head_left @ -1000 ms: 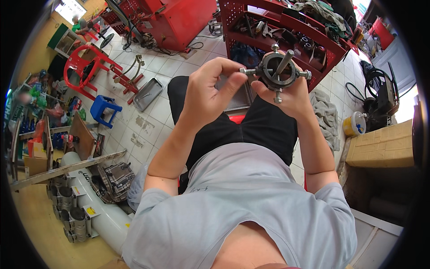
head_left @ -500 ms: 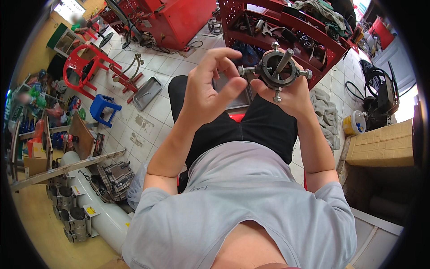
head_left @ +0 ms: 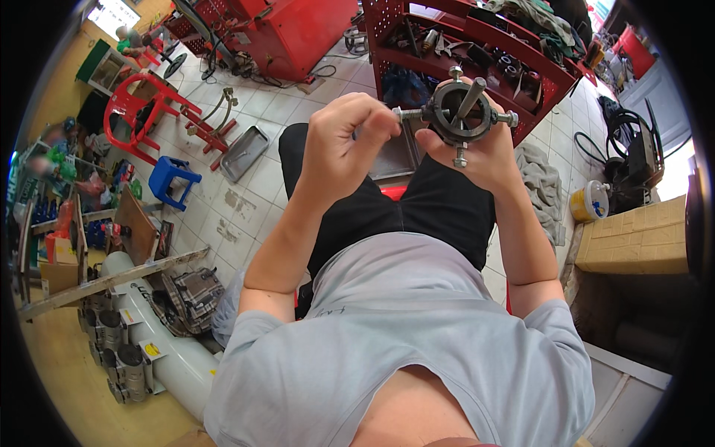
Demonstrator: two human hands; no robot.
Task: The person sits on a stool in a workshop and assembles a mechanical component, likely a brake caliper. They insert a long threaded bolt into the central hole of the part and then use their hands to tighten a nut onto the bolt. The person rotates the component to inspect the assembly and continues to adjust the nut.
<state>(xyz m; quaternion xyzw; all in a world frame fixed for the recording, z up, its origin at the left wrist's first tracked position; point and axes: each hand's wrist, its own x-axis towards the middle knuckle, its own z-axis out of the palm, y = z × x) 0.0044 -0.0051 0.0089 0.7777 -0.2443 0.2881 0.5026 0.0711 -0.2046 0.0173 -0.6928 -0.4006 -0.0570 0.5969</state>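
Note:
My right hand (head_left: 488, 156) holds up a dark metal ring (head_left: 445, 132) with bolts sticking out around it and a thick grey rod (head_left: 471, 100) standing through its middle. The thumb lies at the ring's lower left, while the other fingers are mostly hidden behind it. On the ring's left side a threaded bolt (head_left: 411, 115) points toward my left hand (head_left: 339, 149). Thumb and forefinger of that hand are pinched together at the bolt's outer end. Another bolt (head_left: 460, 155) points down toward me, close to my right thumb.
A red tool cart (head_left: 477, 67) full of parts stands ahead. Metal trays lie between my knees (head_left: 395, 160) and on the tiled floor (head_left: 246, 153). Leftward are a blue stool (head_left: 175, 182), a red chair (head_left: 126, 112) and a white cylinder (head_left: 175, 354). A bucket (head_left: 590, 201) stands right.
My left hand has closed from loosely spread fingers into a pinch at the left bolt's end. The ring in my right hand has barely shifted.

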